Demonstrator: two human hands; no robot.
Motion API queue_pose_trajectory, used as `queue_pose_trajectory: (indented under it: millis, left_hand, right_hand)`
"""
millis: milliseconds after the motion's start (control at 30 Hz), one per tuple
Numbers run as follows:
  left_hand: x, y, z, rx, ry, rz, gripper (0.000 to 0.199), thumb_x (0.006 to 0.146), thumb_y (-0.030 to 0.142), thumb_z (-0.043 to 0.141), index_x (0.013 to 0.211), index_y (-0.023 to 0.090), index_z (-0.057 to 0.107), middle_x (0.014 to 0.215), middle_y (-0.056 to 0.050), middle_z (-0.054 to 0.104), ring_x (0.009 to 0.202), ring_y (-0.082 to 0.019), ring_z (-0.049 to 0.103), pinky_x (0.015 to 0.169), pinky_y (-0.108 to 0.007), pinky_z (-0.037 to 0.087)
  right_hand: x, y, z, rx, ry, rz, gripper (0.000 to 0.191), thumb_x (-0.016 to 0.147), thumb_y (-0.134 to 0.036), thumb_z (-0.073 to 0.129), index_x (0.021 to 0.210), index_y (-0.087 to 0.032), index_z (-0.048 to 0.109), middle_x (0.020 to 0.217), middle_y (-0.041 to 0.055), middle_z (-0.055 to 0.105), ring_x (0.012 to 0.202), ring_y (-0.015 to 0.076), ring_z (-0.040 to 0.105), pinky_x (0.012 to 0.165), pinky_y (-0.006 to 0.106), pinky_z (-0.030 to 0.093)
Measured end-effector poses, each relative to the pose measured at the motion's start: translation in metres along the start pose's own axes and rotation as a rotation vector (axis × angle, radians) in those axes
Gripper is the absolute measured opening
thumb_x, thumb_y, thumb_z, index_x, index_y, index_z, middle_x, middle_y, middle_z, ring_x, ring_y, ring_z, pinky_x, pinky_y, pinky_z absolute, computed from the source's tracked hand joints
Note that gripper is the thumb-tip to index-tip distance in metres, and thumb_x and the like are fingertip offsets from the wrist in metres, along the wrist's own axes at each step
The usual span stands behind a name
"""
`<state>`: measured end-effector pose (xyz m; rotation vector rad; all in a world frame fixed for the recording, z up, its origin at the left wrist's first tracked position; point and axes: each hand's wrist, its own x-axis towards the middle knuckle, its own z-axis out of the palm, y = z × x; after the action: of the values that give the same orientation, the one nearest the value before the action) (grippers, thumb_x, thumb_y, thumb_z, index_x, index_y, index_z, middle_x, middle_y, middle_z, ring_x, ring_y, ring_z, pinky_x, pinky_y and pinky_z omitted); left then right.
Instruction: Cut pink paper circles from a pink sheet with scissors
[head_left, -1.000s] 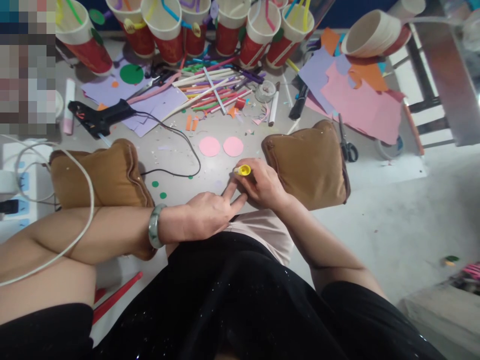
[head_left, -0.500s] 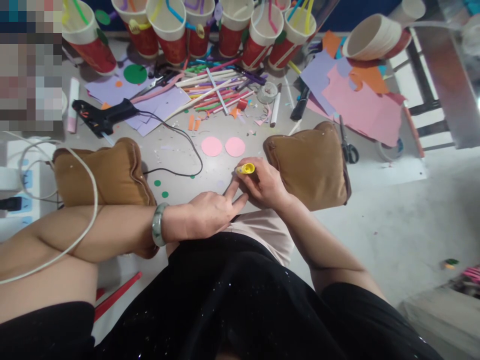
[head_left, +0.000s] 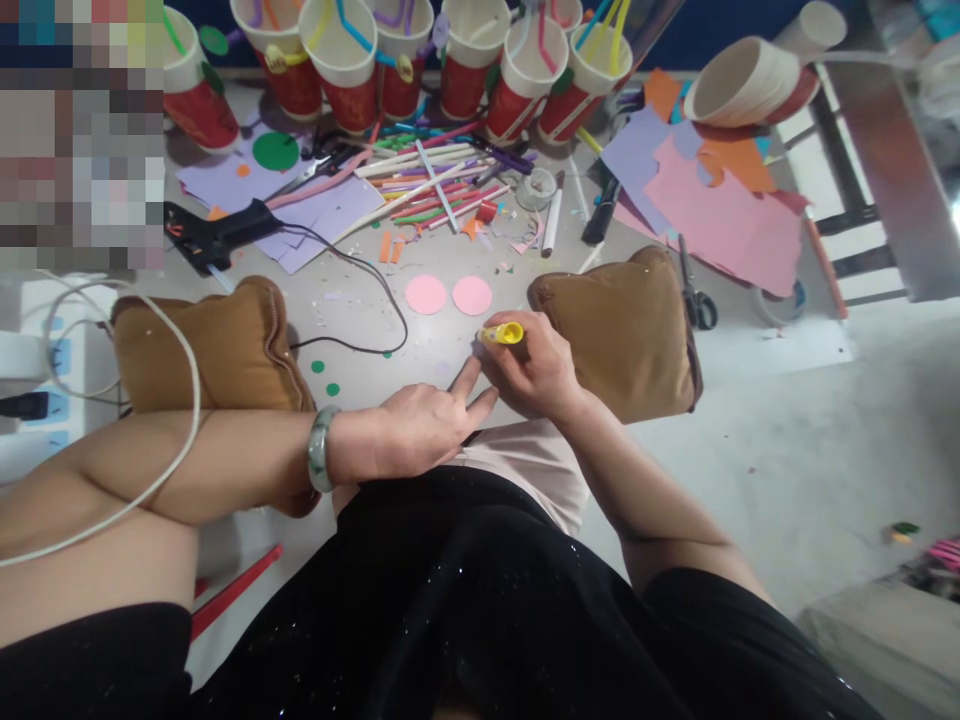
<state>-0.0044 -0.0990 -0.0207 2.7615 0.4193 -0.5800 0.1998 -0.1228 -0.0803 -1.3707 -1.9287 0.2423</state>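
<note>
My right hand (head_left: 536, 365) is closed round a yellow marker (head_left: 502, 333), held like a pen and leaning, with its yellow end toward me. Its tip is hidden behind my fingers. My left hand (head_left: 420, 425) lies low at the table edge, fingers stretched and spread, fingertips beside the right hand. What lies under those fingertips is mostly hidden. Two pink paper circles (head_left: 448, 295) lie side by side just beyond my hands. A faint pale purple paper dot (head_left: 442, 368) is on the table near my left fingers.
Brown cushions (head_left: 615, 335) flank my hands. A black glue gun (head_left: 217, 235) trails its cord to the left. Straws (head_left: 435, 185), scissors (head_left: 699, 300), coloured paper (head_left: 727, 215) and scraps cover the table. Red paper cups (head_left: 341, 85) line the back. A white cable (head_left: 196, 385) crosses my left arm.
The marker's yellow end has tilted slightly to the right, with a small shift of my right hand. My left hand stays in place. The view has moved slightly.
</note>
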Motion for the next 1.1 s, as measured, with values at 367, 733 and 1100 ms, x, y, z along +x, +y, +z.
queue_pose_trajectory:
  millis: [367, 733, 1100]
  left_hand:
    - [-0.001, 0.001, -0.004, -0.019, -0.023, -0.012, 0.072, 0.094, 0.033, 0.050, 0.158, 0.016, 0.020, 0.161, -0.036, 0.018, 0.074, -0.024, 0.073, 0.056, -0.035, 0.053]
    - [0.000, 0.001, 0.005, 0.043, 0.069, -0.012, 0.065, 0.095, 0.027, 0.049, 0.155, 0.014, 0.028, 0.161, -0.037, 0.016, 0.075, -0.028, 0.074, 0.053, -0.037, 0.055]
    - [-0.005, 0.007, 0.011, 0.167, 0.161, 0.052, 0.062, 0.092, 0.008, 0.037, 0.154, 0.009, 0.033, 0.155, -0.039, 0.029, 0.071, -0.027, 0.074, 0.052, -0.037, 0.057]
  right_hand:
    - [0.001, 0.001, -0.001, -0.023, -0.010, -0.061, 0.016, 0.097, -0.027, 0.055, 0.112, -0.022, 0.056, 0.101, 0.0082, 0.072, 0.093, 0.0232, 0.068, 0.083, 0.042, 0.053]
    - [-0.002, 0.001, -0.002, 0.132, 0.218, 0.137, 0.020, 0.095, -0.032, 0.060, 0.112, -0.023, 0.055, 0.103, 0.0081, 0.071, 0.094, 0.0231, 0.070, 0.083, 0.041, 0.058]
    - [0.001, -0.003, -0.006, 0.423, 0.224, 0.260, 0.025, 0.093, -0.040, 0.065, 0.109, -0.025, 0.053, 0.097, 0.0052, 0.070, 0.087, 0.0207, 0.071, 0.079, 0.039, 0.062]
